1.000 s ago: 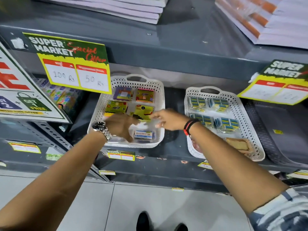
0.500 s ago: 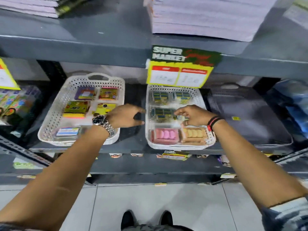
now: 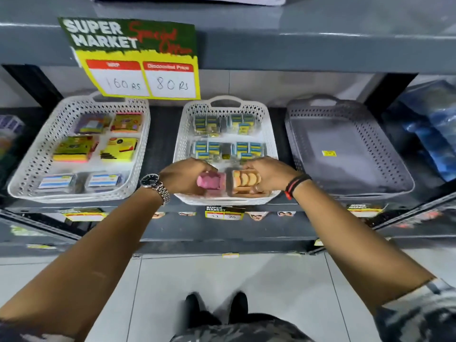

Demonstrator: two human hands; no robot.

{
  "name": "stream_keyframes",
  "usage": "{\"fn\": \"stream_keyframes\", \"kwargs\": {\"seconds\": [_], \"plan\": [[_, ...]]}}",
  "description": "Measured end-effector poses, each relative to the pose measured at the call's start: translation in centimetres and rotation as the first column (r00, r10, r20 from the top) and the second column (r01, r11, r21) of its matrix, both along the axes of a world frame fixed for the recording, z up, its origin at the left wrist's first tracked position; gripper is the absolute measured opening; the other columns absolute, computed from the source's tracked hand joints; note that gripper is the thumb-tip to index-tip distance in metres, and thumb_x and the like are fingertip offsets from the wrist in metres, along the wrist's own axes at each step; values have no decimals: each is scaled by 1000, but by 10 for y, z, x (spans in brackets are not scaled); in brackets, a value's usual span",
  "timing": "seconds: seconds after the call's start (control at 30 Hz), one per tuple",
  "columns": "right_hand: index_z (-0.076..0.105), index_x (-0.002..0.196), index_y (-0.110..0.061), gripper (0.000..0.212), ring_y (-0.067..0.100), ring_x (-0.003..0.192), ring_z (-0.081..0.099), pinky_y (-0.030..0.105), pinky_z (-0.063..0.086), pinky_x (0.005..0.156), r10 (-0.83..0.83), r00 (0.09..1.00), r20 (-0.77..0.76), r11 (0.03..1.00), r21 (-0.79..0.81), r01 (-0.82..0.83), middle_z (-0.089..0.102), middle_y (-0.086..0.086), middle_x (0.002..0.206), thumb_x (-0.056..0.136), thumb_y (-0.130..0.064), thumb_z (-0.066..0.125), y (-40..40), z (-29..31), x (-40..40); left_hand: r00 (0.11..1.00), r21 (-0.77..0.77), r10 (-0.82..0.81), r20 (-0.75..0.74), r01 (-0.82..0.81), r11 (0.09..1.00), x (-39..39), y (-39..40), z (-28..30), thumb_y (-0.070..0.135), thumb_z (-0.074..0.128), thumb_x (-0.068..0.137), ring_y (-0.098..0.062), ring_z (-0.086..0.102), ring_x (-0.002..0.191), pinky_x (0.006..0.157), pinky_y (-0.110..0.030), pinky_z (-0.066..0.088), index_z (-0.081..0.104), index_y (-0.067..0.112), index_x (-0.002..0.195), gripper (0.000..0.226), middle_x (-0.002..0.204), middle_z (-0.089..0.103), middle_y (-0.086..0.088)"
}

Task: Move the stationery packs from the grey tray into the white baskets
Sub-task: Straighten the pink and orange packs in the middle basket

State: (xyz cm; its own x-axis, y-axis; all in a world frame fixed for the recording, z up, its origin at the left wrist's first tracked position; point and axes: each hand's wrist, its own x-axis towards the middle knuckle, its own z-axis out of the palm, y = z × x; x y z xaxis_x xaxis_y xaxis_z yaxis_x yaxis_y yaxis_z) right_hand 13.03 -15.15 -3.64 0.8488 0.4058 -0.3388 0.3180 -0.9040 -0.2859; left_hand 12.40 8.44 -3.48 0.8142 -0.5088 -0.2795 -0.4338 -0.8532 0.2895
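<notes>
Two white baskets stand on a dark shelf, the left basket (image 3: 22, 176) holding colourful sticky-note packs (image 3: 71, 149) and the middle basket (image 3: 183, 134) holding blue-and-yellow packs (image 3: 206, 148). At the right sits the grey tray (image 3: 345, 146), bare except for a small yellow sticker. My left hand (image 3: 183, 176) grips a pink pack (image 3: 211, 181) at the middle basket's front. My right hand (image 3: 267, 172) grips an orange pack (image 3: 245, 180) beside it.
A yellow-green price sign (image 3: 140, 60) hangs from the upper shelf edge (image 3: 320, 50) above the baskets. Blue packaged goods (image 3: 434, 134) lie at the far right. Small price tags (image 3: 223, 213) line the shelf front. My shoes (image 3: 217, 308) stand on pale floor tiles.
The view has swung right and closer. Both hands moved from the left basket to the front of the middle basket and closed on the pink and orange packs.
</notes>
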Motion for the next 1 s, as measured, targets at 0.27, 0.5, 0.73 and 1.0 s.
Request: {"fn": "stream_keyframes", "kwargs": {"seconds": [0.27, 0.5, 0.73, 1.0], "plan": [[55, 123, -20, 58, 28, 114, 55, 41, 50, 92, 3, 999, 33, 1000, -20, -2, 62, 8, 123, 69, -20, 77, 0, -3, -6, 999, 10, 36, -12, -36, 999, -3, 0, 5, 22, 76, 69, -25, 62, 107, 88, -34, 51, 61, 21, 124, 57, 122, 67, -6], [50, 128, -22, 60, 29, 112, 56, 39, 51, 90, 22, 999, 30, 998, -65, -20, 62, 7, 123, 72, -19, 71, 1, -6, -9, 1000, 41, 9, -21, -9, 999, -4, 3, 2, 29, 73, 76, -23, 57, 116, 93, -27, 43, 50, 20, 136, 65, 133, 59, -5], [56, 113, -20, 45, 30, 102, 61, 39, 54, 82, 0, 997, 77, 995, -95, 7, 66, 8, 111, 70, -24, 71, 2, -11, -11, 1000, 36, 30, 7, -30, 999, -5, 9, -1, 36, 78, 71, -25, 60, 113, 90, -30, 47, 52, 18, 133, 70, 129, 63, -7], [59, 109, -22, 43, 30, 100, 62, 36, 52, 78, -15, 996, 87, 996, -87, 23, 67, 7, 108, 69, -25, 73, 3, -13, -11, 1000, 15, 19, 18, -19, 1000, -6, 9, 0, 41, 75, 74, -23, 57, 116, 91, -27, 44, 50, 22, 135, 69, 133, 60, -5]]}}
